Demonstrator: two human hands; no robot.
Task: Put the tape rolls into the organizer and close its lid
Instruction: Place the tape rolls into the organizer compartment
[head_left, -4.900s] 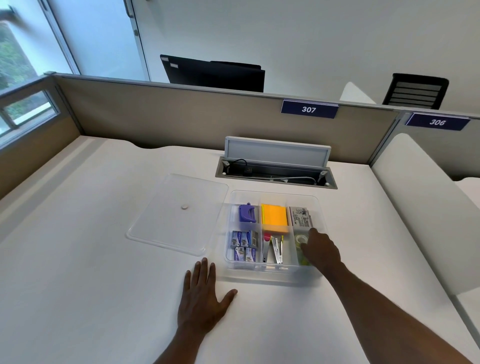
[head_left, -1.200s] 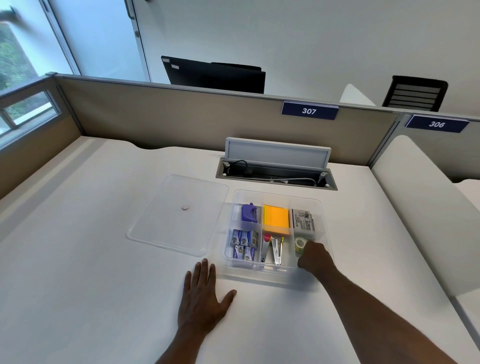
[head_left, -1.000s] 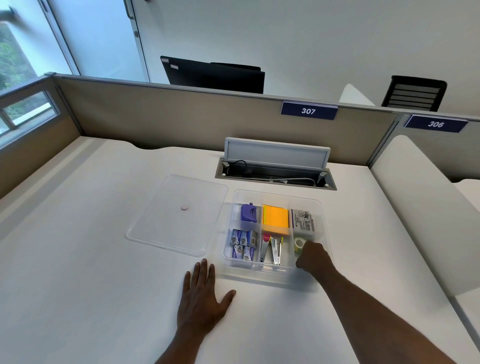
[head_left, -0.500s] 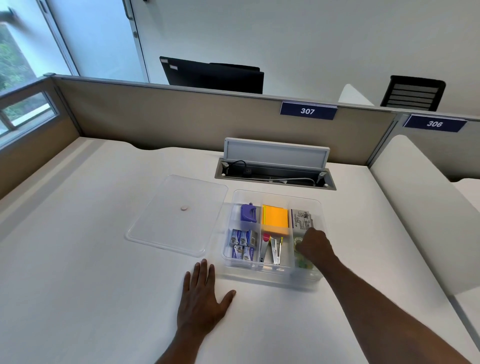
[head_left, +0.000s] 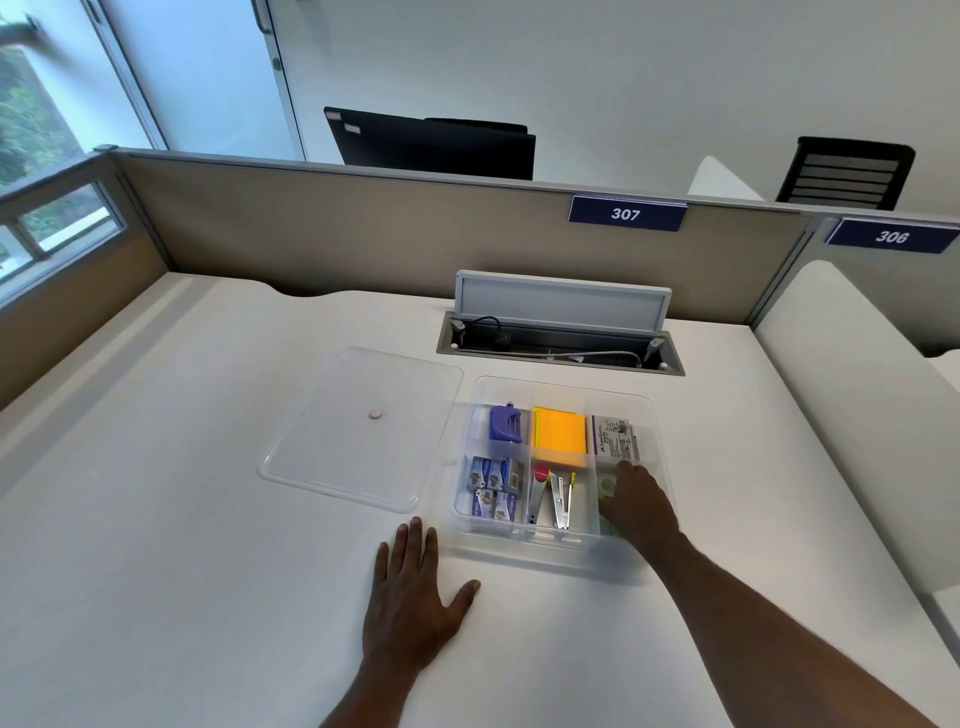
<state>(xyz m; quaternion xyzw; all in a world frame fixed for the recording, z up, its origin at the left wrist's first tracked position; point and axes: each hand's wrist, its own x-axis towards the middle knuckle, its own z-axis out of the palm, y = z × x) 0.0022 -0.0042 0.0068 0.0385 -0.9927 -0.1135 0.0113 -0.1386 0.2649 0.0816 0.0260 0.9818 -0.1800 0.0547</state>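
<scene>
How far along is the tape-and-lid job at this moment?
Done: a tape roll lies in the organizer's right compartment. In hand: the right hand is inside that compartment, over the tape. Left: the lid lies beside the organizer, not yet closed; the left hand rests flat on the desk.

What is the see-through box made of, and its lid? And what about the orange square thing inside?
The organizer and its lid look like clear, slightly frosted plastic: the white desk shows through both. The orange pad looks like matte paper, probably a stack of sticky notes, with its thick edge showing.
</scene>
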